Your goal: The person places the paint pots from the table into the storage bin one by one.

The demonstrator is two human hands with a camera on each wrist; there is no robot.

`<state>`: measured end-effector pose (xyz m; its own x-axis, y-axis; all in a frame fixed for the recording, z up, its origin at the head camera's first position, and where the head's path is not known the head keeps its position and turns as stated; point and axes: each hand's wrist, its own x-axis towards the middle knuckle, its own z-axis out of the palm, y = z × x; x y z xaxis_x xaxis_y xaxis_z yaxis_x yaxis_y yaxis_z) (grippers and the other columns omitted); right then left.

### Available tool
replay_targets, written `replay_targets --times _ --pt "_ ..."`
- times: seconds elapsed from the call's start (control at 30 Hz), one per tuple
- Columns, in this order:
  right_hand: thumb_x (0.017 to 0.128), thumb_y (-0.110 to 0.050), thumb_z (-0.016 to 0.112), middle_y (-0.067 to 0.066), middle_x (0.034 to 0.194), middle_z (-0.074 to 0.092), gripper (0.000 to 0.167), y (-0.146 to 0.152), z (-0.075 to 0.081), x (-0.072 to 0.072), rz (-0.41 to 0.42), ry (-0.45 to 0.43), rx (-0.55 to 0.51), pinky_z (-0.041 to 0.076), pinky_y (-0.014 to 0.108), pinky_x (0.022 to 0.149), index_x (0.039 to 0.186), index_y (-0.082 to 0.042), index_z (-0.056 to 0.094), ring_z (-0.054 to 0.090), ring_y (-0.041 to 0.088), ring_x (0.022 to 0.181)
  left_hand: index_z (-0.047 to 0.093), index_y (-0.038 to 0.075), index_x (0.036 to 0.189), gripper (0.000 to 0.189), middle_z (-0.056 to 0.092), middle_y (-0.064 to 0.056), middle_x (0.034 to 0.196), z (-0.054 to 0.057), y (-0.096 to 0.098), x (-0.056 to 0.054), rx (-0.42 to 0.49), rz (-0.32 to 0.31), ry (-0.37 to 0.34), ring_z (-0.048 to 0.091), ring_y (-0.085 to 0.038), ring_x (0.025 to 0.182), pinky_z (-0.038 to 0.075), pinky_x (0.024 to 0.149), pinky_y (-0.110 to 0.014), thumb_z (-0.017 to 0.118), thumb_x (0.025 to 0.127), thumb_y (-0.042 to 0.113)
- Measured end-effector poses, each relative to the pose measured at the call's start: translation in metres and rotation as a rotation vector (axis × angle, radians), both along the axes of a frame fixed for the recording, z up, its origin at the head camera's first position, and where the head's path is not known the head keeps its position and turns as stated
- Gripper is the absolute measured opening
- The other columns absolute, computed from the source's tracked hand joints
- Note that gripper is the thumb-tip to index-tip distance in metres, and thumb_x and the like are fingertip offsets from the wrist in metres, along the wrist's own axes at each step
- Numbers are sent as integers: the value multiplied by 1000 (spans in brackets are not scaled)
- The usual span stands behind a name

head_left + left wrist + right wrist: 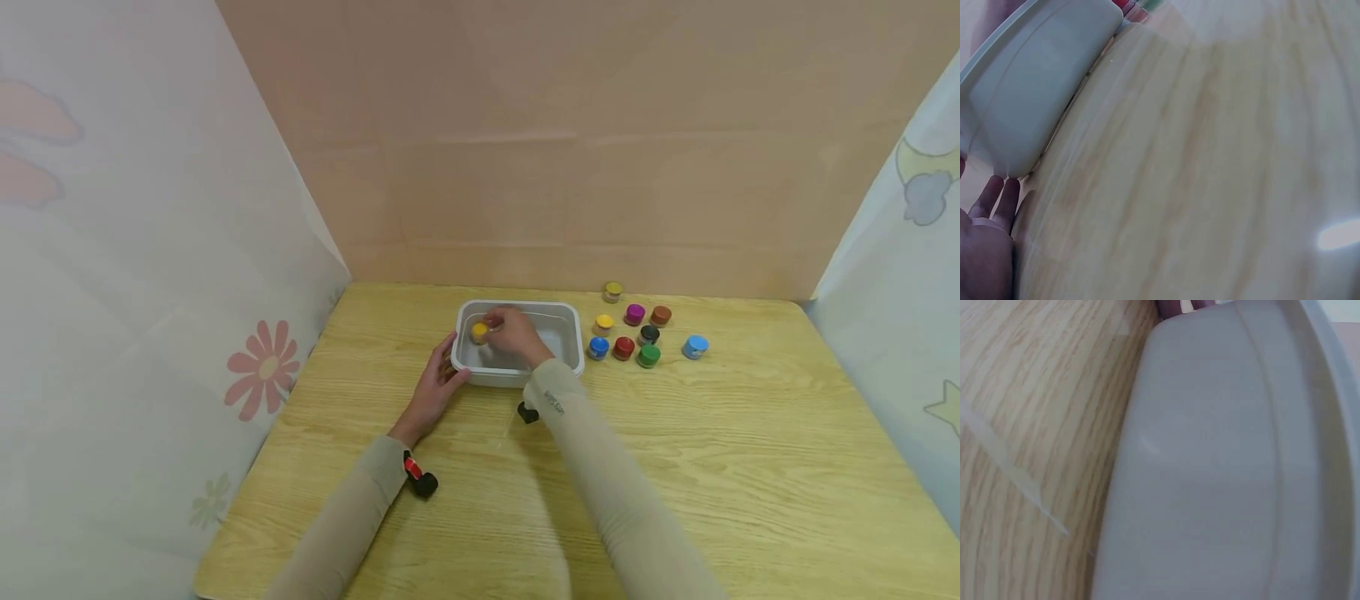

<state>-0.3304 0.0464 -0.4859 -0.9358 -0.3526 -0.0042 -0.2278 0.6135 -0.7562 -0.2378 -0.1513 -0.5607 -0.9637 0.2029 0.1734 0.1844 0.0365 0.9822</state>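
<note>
A light grey plastic tub [517, 379] sits on the table in the head view. Against its left end and front corner rests my left hand [435, 387], thumb at the front and fingers along the side. In the left wrist view the fingertips [1010, 187] touch the tub's outer wall, fairly straight. My right hand [517, 333] reaches over the front rim into the tub. Its thumb and fingers pinch a small jar with a yellow lid [479, 332] near the left inner end. The right wrist view shows mostly the tub's outer wall [1210, 450]; the right hand is hidden there.
Right of the tub stand several small paint jars, including blue [597, 347], red [623, 347], green [648, 356], black [649, 335], purple [634, 313] and brown [661, 315]. A light blue jar [695, 347] stands apart. Patterned sheets [150, 250] flank the wooden table [750, 458].
</note>
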Motion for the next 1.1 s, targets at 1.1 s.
replay_targets --times 1.1 --pt "104 -26 64 26 141 59 46 229 28 65 -281 51 -44 56 25 85 144 -3 57 61 43 122 26 28 164 73 29 -4 170 -1 -1 6 -6 26 -21 38 -33 152 35 123 -51 65 103 19"
